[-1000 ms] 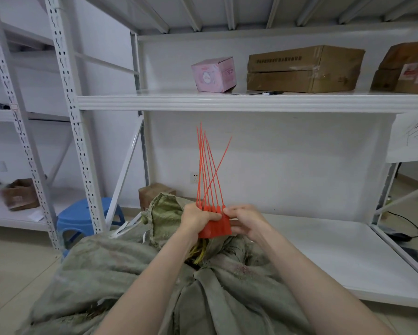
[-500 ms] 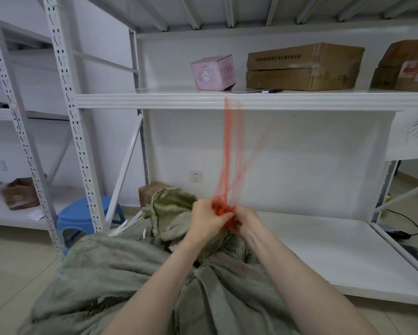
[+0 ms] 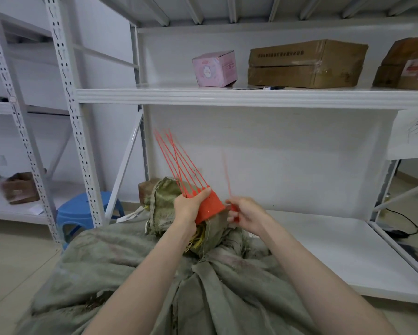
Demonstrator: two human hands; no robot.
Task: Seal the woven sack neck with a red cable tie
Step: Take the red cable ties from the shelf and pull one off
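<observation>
Shelving [image 3: 227,99] behind thin red tie [image 3: 226,174] (blurred)

Both forearms are bare from the lower edge of the view up to the wrists; the left hand [image 3: 187,209] and right hand [image 3: 248,217] are bare too, ungloved; any sleeve higher up lies out of view

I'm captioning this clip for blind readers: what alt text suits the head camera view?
A person's left hand grips a joined strip of red cable ties while the right hand pinches one separate red tie, above a woven sack. White shelving behind holds cardboard boxes and a pink box.
</observation>
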